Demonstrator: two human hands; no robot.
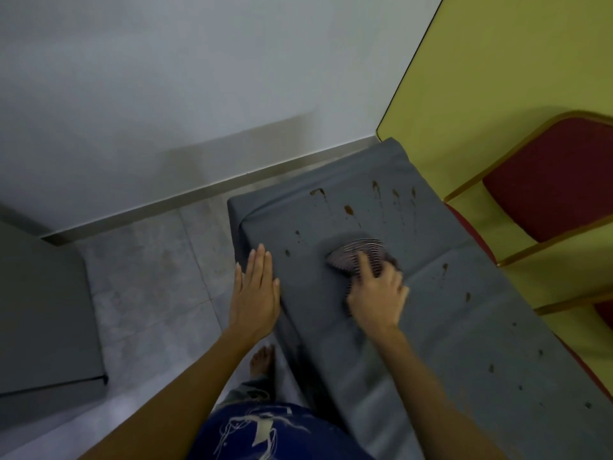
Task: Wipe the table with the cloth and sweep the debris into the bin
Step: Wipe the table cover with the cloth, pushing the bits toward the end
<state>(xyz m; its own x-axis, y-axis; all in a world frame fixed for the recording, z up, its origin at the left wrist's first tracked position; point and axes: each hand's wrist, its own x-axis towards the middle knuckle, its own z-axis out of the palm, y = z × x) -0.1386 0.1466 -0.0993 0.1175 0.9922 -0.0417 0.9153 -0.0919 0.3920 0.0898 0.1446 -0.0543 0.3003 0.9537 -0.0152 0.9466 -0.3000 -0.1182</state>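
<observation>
A grey-covered table [431, 327] runs from the lower right up toward the wall corner. Brown stains and specks of debris [349, 210] dot its top, densest at the far end. My right hand [376, 298] presses a striped black-and-white cloth [356, 252] flat on the tabletop, blurred by motion. My left hand [255, 292] lies flat with fingers together along the table's left edge, holding nothing. No bin is in view.
A red-cushioned chair with a gold frame [547, 180] stands against the yellow wall [497, 61] right of the table. A grey panel [43, 310] stands at the left on the tiled floor [149, 277]. My bare foot [262, 360] is beside the table.
</observation>
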